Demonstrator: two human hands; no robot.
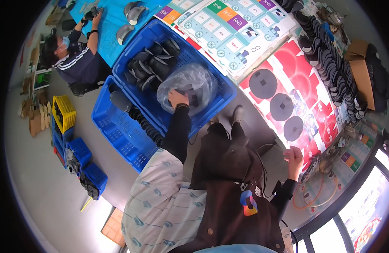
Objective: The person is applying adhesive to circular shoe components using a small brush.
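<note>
Reaching into a clear plastic bag (209, 78) at 12 o'clock from the view's centre, the person's left hand (178, 98) sits inside its near rim; whether the fingers grip anything cannot be told. The bag, with dark pieces (193, 99) in it, lies in a blue crate (229, 87), beside loose curved parts (154, 63) toward 11. The right hand (293, 158), between 3 and 4, is half curled and narrow; a thin item in it cannot be ruled out.

The slack film could cling to the wrist and drag pieces out if the hand withdraws quickly. The left sleeve (177, 133) might topple the stacked row (144, 122) toward 9, being just beside it. A careless right-hand sweep toward 2 could shift the dark discs (281, 106).
</note>
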